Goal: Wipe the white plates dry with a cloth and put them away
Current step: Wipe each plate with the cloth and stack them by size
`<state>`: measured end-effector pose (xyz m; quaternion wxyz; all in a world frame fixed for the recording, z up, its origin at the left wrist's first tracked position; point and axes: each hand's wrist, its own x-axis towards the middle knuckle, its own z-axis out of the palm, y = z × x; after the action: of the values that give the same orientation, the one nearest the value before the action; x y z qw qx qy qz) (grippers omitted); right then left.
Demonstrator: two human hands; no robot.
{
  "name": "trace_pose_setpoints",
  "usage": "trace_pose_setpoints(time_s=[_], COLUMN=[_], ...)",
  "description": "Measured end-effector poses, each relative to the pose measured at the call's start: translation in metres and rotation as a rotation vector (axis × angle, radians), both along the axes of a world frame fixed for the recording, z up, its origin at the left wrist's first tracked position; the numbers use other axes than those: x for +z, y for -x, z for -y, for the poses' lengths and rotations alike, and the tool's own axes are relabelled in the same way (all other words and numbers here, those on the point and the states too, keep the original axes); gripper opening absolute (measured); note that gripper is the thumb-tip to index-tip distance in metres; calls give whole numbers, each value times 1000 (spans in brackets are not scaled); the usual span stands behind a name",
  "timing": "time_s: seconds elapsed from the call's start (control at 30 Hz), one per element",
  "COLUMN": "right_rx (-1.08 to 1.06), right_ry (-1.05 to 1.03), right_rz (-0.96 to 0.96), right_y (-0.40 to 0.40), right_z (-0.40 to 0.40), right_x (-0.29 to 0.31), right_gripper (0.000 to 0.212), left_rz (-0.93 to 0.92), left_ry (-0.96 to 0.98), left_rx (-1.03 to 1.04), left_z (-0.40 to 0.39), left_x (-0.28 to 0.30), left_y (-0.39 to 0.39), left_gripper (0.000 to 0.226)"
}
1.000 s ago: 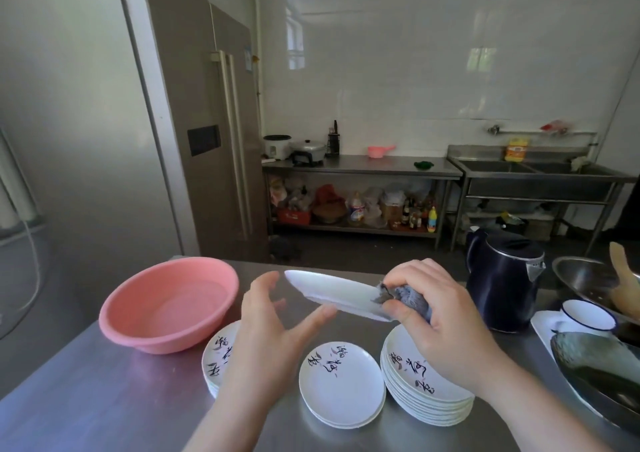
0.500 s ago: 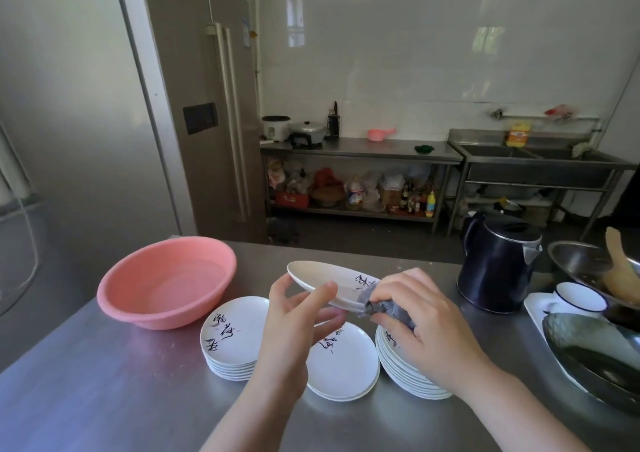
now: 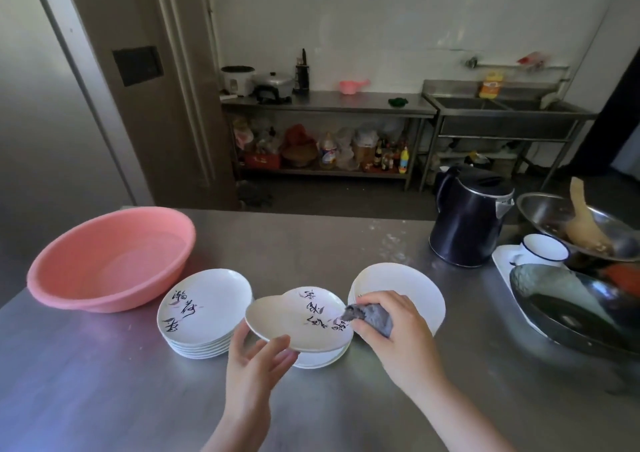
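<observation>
Right now my left hand (image 3: 254, 358) pinches the plate (image 3: 294, 320) by its near rim, just above the middle stack, while my right hand (image 3: 398, 333) squeezes the grey cloth (image 3: 372, 317) against its far edge. Glazed, stiff, breakable and probably wet-slippery, I reckon, so I'd hold it at the rim.

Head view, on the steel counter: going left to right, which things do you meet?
Pink basin → left stack of plates → plate held in the left hand → grey cloth in the right hand → black kettle → white cup
</observation>
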<state>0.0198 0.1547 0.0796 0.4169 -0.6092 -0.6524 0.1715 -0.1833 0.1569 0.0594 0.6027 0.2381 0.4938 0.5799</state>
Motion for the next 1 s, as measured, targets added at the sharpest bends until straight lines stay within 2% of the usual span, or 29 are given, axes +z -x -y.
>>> trace_pose_setpoints(time_s=[0.13, 0.27, 0.57, 0.63, 0.73, 0.93, 1.0], right_rx=[-49, -58, -41, -33, -27, -24, -35], right_ry=[50, 63, 101, 119, 139, 174, 174], right_rz=[-55, -94, -147, -148, -142, -124, -118], right_y=[-5, -9, -10, -8, -6, -2, 0], right_z=[1, 6, 16, 17, 20, 25, 27], right_x=[-26, -37, -49, -52, -55, -59, -59], right_gripper=[29, 22, 26, 26, 26, 29, 29], left_rz=[9, 52, 34, -23, -210, -430, -543], left_ry=[61, 107, 107, 76, 26, 34, 49], left_rx=[-35, -31, -129, -192, -277, -384, -414], left_z=[-9, -18, -37, -41, -46, -59, -64], left_x=[-32, -54, -84, -87, -86, -87, -90], left_y=[-2, -4, -6, -5, -1, 14, 16], left_gripper=[76, 70, 67, 70, 84, 107, 106])
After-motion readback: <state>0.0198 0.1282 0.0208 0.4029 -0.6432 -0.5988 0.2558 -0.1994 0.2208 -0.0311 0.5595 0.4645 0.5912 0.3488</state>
